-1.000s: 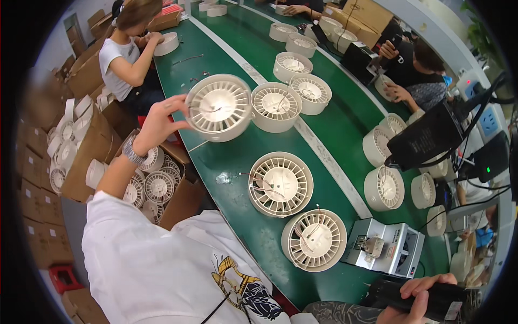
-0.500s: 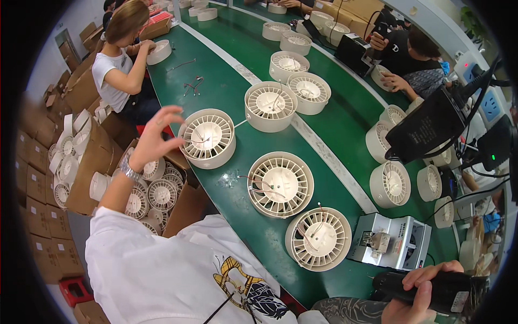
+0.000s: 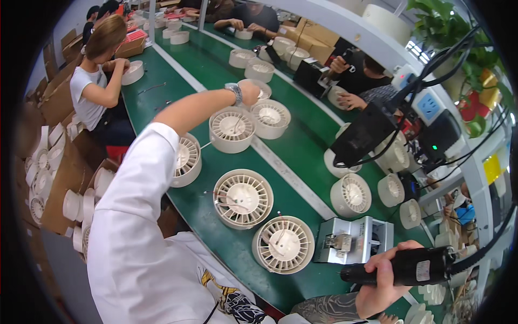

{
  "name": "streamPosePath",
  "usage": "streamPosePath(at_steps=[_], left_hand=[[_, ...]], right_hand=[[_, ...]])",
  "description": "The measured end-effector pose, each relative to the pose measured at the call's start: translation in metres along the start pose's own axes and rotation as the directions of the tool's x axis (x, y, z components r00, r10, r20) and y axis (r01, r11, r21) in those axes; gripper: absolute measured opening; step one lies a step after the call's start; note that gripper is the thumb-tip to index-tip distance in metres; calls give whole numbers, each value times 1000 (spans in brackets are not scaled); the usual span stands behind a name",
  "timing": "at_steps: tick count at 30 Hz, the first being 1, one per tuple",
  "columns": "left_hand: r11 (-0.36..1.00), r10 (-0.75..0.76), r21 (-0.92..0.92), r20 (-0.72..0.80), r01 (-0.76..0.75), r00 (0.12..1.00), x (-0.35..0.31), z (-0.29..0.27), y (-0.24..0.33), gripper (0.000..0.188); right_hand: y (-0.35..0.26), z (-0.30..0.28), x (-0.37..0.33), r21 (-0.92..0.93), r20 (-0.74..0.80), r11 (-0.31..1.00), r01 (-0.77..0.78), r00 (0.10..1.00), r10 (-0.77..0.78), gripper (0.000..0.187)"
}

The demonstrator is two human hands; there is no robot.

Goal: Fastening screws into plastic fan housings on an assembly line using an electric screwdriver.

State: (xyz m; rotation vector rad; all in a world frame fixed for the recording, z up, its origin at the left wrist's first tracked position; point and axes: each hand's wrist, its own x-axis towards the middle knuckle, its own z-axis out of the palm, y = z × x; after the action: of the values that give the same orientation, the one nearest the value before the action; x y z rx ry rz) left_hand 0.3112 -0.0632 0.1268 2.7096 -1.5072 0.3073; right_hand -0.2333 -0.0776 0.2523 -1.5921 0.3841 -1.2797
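My left hand [image 3: 250, 93], with a metal-banded watch on the wrist, reaches far over the green bench to a white round slotted housing [image 3: 263, 88]. Its fingertips are hidden, so its grip cannot be made out. My right hand [image 3: 386, 278] is closed around a black electric screwdriver [image 3: 421, 267], whose tip points left. Near that tip stands a grey-silver screw feeder [image 3: 353, 241]. Two slotted housings with thin wires inside, one nearer [image 3: 284, 244] and one behind it [image 3: 243, 198], lie to the left. My left forearm partly covers another housing [image 3: 186, 159].
More housings stand along the bench [image 3: 291, 202] and on its right side, including one by the feeder [image 3: 350, 195]. A black power adapter [image 3: 364, 135] hangs with cables at the right. Co-workers sit at left and across. Boxes of housings [image 3: 59, 189] are at left.
My left hand has moved from beside the near-left housing to one farther up the bench. The view has shifted. My right hand still holds the screwdriver, now nearer the feeder.
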Motion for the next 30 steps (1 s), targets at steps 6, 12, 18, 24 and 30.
streamPosePath(at_steps=[6, 12, 18, 24, 30], left_hand=[[991, 79, -107, -9, -80, 997, 35, 71, -53, 28], [998, -48, -59, -202, 37, 978, 14, -27, 4, 25], [809, -178, -549, 113, 211, 977, -34, -92, -84, 26], [577, -488, -574, 329, 581, 809, -148, -19, -225, 19], [459, -513, -584, 442, 670, 736, -199, 18, -233, 22]], right_hand=[[-9, -8, -2, 33, 20, 999, 15, 1000, -16, 45], [2, -6, 9, -5, 11, 1000, -6, 1000, 6, 44], [6, 0, 3, 14, 40, 999, -32, 999, 31, 43], [9, 3, 2, -14, 126, 997, -77, 989, 79, 42], [9, 2, 5, -87, 159, 990, -111, 979, 124, 41]])
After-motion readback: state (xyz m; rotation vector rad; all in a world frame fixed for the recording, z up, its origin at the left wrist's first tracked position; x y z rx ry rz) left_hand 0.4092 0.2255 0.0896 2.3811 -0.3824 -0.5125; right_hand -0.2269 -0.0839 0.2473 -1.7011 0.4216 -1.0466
